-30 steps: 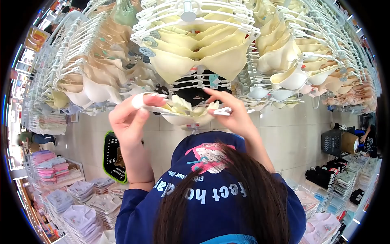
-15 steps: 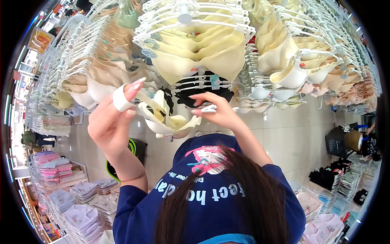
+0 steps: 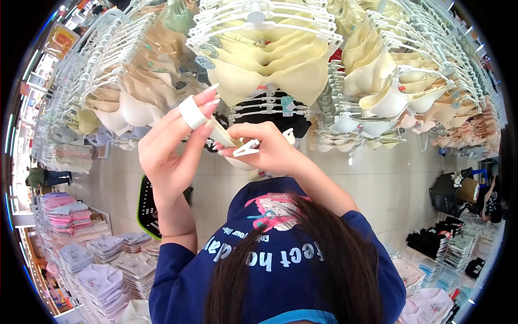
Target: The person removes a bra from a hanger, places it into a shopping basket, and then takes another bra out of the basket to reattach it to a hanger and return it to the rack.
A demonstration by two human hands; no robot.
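Note:
My left hand [image 3: 175,135] is raised on the left, with a wide white band [image 3: 192,112] around its fingers. Its thumb and fingers close on a cream bra strap [image 3: 220,133], which slants down toward my right hand [image 3: 267,146]. That hand is closed around part of the cream bra [image 3: 240,163] and a white clip hanger [image 3: 246,148], whose end sticks out between its fingers. Most of the bra is hidden behind my right hand and forearm. Just beyond both hands hangs a row of pale yellow bras [image 3: 264,78] on white hangers.
More bras hang on racks at left [image 3: 129,108] and right [image 3: 372,70]. A black basket with a green rim [image 3: 145,208] stands on the tiled floor, lower left. Folded clothes [image 3: 102,286] are stacked behind me on both sides. A dark crate [image 3: 445,194] is at far right.
My left hand has moved right, closer to my right hand. My right hand has shifted left across the bra, which now shows less. The view has turned slightly.

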